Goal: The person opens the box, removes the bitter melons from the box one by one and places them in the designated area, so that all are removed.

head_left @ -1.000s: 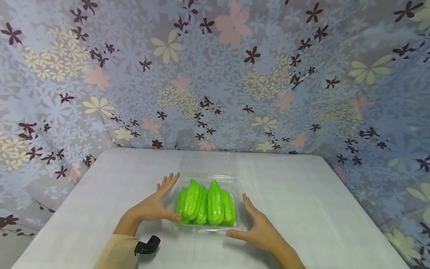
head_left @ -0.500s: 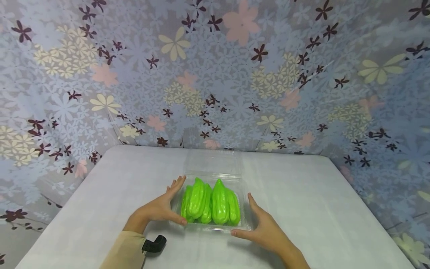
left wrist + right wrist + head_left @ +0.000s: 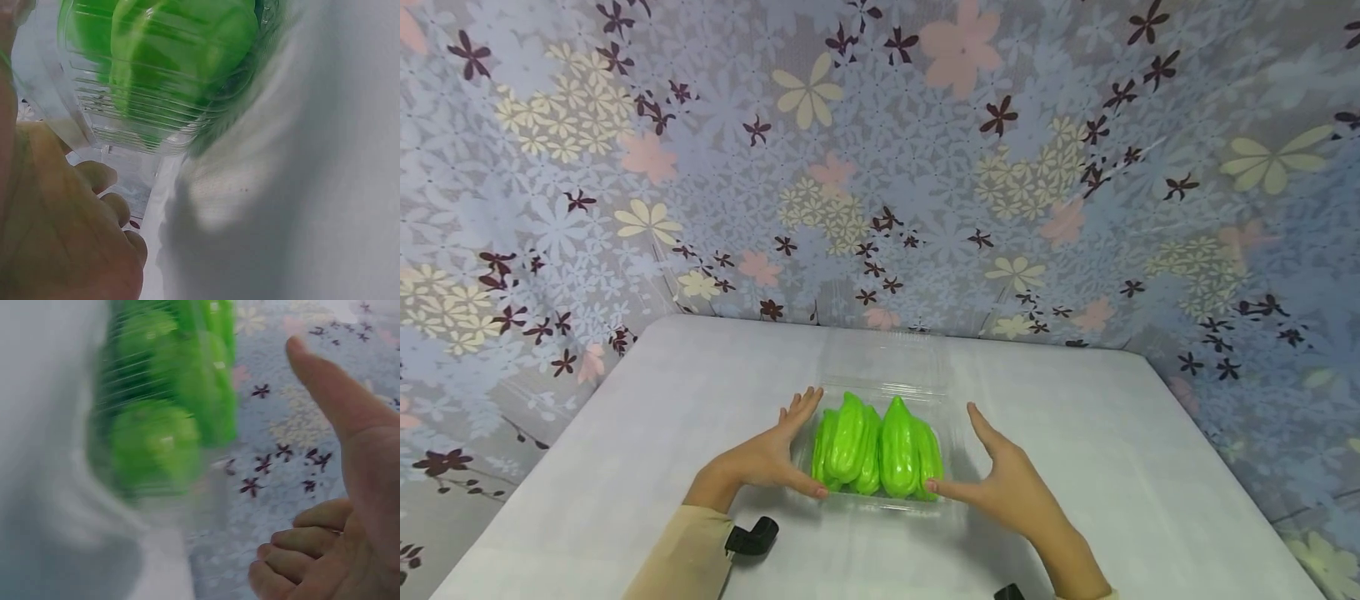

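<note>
A clear plastic clamshell box sits on the white table with its lid folded back. Several glossy, bright green, ribbed vegetables, like bitter gourds, lie side by side in it. My left hand is at the box's left side, thumb by the front corner and fingers spread along the side; the left wrist view shows the ridged wall close above the fingers. My right hand hovers off the right side, thumb and forefinger spread wide; in the right wrist view a gap separates it from the box.
The white-covered table stretches out on both sides of the box. A flower-patterned cloth hangs behind the table's far edge. Black wrist camera mounts stick out near the sleeves.
My right hand has risen away from the box's right front corner, its thumb now overlapping the rightmost vegetable in the head view. The left hand stays at the box. The head view has shifted slightly.
</note>
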A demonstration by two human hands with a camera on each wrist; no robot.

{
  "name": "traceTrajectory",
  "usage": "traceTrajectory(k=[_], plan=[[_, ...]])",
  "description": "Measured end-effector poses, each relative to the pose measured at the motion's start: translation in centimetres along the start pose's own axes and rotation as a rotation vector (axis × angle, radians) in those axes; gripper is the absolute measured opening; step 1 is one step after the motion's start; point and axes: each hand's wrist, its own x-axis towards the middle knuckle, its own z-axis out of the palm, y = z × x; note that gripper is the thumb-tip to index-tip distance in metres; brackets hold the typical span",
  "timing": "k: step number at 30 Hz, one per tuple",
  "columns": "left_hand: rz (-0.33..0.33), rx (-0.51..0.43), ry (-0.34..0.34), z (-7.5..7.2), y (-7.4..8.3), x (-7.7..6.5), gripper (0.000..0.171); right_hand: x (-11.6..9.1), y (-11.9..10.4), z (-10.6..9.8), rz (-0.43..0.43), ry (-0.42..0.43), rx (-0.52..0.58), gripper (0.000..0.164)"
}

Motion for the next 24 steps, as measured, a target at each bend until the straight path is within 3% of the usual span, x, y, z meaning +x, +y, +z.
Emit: traceTrajectory(k=[5,13,18,24], plan=[[-0.001,-0.013,0.001,0.1,0.0,0.0,0.141,1.2,-1.6,-0.9,0.005,-0.007,0.034,0.116],[-0.041,0.016,-0.003,-0.1,0.5,-0.2,0.141,2.5,-3.3,-0.7,0.061,-0.043,0.194,0.100],[-0.037,0.020,0.001,-0.2,0.6,-0.2,0.141,2.8,-3.7,-0.4,0.096,-0.062,0.265,0.085],[-0.037,0.019,-0.011,-0.1,0.4,-0.2,0.142,2.7,-3.8,0.1,0.157,-0.092,0.326,0.079]])
